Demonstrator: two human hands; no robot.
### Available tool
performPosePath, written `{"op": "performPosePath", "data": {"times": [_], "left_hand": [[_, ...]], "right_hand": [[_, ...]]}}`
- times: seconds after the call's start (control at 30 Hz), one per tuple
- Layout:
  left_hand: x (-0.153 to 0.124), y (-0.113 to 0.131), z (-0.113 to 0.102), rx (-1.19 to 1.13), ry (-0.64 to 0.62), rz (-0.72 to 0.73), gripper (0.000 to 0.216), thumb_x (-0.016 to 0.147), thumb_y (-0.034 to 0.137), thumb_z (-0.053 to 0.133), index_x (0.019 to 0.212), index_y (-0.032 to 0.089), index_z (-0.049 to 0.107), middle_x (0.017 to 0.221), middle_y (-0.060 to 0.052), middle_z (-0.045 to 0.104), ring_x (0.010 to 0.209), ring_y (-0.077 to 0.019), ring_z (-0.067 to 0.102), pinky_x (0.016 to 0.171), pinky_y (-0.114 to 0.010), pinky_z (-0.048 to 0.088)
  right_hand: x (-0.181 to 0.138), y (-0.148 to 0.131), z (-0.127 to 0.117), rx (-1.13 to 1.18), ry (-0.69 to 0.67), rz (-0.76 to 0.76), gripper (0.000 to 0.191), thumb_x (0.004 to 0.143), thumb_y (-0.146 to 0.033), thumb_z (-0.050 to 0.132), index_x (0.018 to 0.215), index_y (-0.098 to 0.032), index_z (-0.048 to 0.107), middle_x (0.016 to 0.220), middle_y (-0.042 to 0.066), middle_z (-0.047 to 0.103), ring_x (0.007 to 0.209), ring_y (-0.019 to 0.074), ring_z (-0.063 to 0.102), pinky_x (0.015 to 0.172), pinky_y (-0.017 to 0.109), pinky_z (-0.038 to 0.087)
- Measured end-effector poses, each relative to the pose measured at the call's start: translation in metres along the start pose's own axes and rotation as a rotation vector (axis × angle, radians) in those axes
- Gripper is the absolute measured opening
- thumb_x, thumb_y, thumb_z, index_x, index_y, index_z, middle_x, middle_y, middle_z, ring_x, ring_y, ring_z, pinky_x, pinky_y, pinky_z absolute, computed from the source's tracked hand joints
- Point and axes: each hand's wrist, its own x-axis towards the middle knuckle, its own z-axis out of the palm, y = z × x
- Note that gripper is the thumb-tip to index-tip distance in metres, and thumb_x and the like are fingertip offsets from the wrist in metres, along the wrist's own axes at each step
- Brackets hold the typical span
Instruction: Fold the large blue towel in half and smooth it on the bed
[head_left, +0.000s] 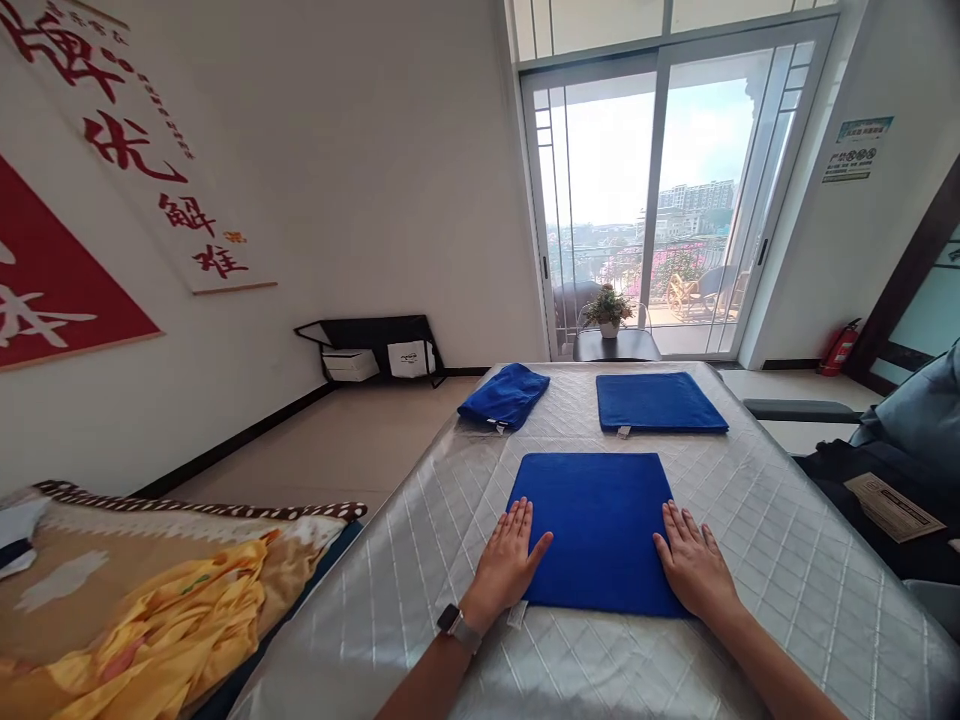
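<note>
A blue cloth (pixel 596 530), folded into a flat rectangle with a small white tag at its near left corner, lies in front of me. My left hand (pixel 511 555) rests on its left edge, palm down with the fingers stretched out; a watch is on that wrist. On the right edge, my right hand (pixel 694 560) lies flat too, fingers extended. Farther off to the right is a second blue cloth (pixel 660 402), neatly folded. At the far left sits another blue cloth (pixel 506 395), looser and rumpled.
Everything blue lies on a table with a silver quilted cover (pixel 780 540). To the left is a bed or couch with a yellow cloth (pixel 187 625). A potted plant (pixel 608 310) stands on a chair beyond the table. Dark bags (pixel 885 500) sit at the right.
</note>
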Motion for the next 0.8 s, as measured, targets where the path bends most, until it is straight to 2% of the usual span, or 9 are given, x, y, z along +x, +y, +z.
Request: {"op": "performPosePath", "data": {"times": [0.23, 0.4, 0.63, 0.73, 0.8], "left_hand": [[0.0, -0.002, 0.003, -0.008, 0.035, 0.029, 0.081, 0.1, 0.065, 0.018, 0.155, 0.006, 0.027, 0.161, -0.015, 0.025, 0.149, -0.0254, 0.02, 0.122, -0.045, 0.022], [0.0, -0.006, 0.009, -0.006, 0.068, 0.05, 0.08, 0.1, 0.064, 0.019, 0.154, 0.006, 0.028, 0.16, -0.015, 0.026, 0.149, -0.0262, 0.022, 0.121, -0.046, 0.024], [0.001, -0.013, 0.018, 0.019, 0.125, 0.088, 0.077, 0.1, 0.063, 0.021, 0.156, 0.011, 0.025, 0.159, -0.014, 0.032, 0.148, -0.0262, 0.025, 0.12, -0.047, 0.028], [0.003, -0.01, 0.01, 0.038, 0.091, 0.076, 0.08, 0.099, 0.065, 0.019, 0.155, 0.008, 0.028, 0.158, -0.015, 0.032, 0.148, -0.0282, 0.025, 0.119, -0.048, 0.028], [0.004, 0.003, 0.001, 0.042, 0.078, 0.068, 0.081, 0.099, 0.065, 0.02, 0.154, 0.006, 0.029, 0.159, -0.017, 0.031, 0.148, -0.0293, 0.025, 0.119, -0.049, 0.027]], "right_hand": [[-0.005, 0.0, -0.018, 0.049, -0.058, 0.008, 0.063, 0.099, -0.039, 0.02, 0.156, -0.013, 0.024, 0.163, 0.006, 0.019, 0.151, 0.0235, 0.015, 0.12, 0.047, 0.016], [-0.021, 0.0, -0.028, 0.05, -0.113, 0.001, 0.063, 0.099, -0.041, 0.019, 0.156, -0.015, 0.027, 0.163, 0.004, 0.02, 0.15, 0.0239, 0.015, 0.12, 0.047, 0.017], [-0.046, -0.008, -0.013, 0.065, -0.04, 0.02, 0.067, 0.1, -0.048, 0.016, 0.157, -0.013, 0.018, 0.164, 0.004, 0.015, 0.151, 0.0223, 0.01, 0.122, 0.047, 0.012], [-0.048, -0.01, -0.009, 0.064, -0.026, 0.027, 0.066, 0.1, -0.048, 0.015, 0.157, -0.013, 0.017, 0.164, 0.004, 0.013, 0.151, 0.0216, 0.009, 0.122, 0.046, 0.01], [-0.047, -0.01, -0.008, 0.069, -0.03, 0.029, 0.066, 0.1, -0.048, 0.014, 0.157, -0.013, 0.017, 0.164, 0.004, 0.014, 0.151, 0.0215, 0.009, 0.122, 0.046, 0.009]]}}
